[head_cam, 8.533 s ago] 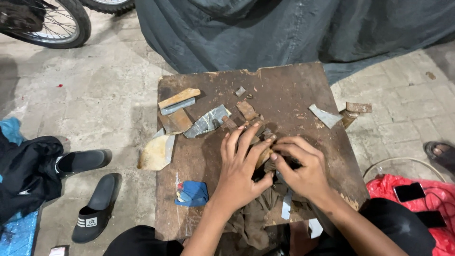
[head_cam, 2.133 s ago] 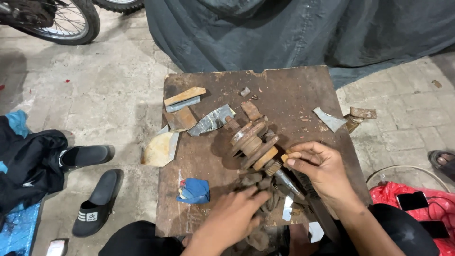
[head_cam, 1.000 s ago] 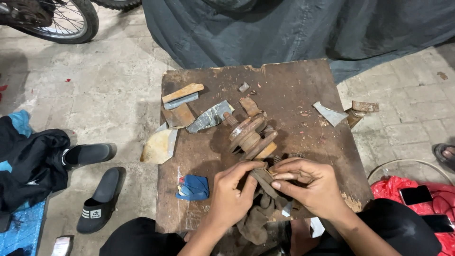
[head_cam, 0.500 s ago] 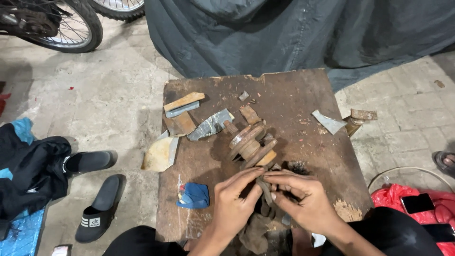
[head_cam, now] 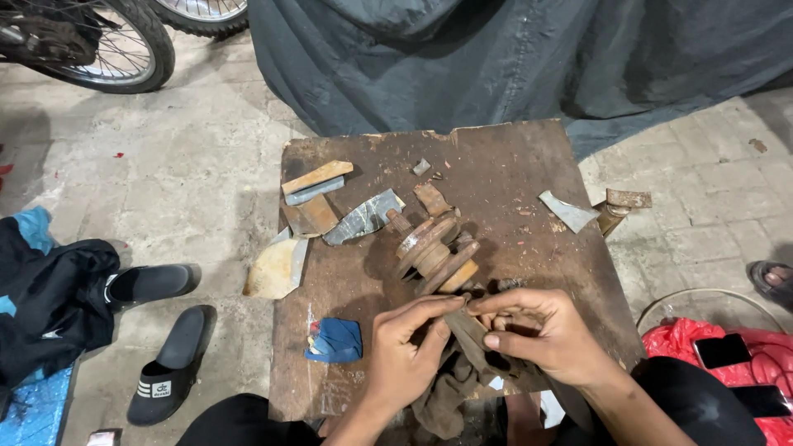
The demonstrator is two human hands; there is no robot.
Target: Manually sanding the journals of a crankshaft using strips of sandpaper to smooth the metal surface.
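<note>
left hand (head_cam: 405,355) + right hand (head_cam: 541,334) | pinch flat strip (head_cam: 467,329) between them

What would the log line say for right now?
left hand: pinching rusty strip | right hand: gripping same strip | rusty pulley: on board

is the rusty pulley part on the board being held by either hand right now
No, the rusty pulley part lies free on the wooden board, while the left hand and right hand pinch a smaller strip nearer the person.

Soft, dim, even light falls from above; the worn brown wooden surface (head_cam: 496,173) is sharp, faint shadows lie under the hands (head_cam: 471,339), and paving beyond it bends slightly.
</note>
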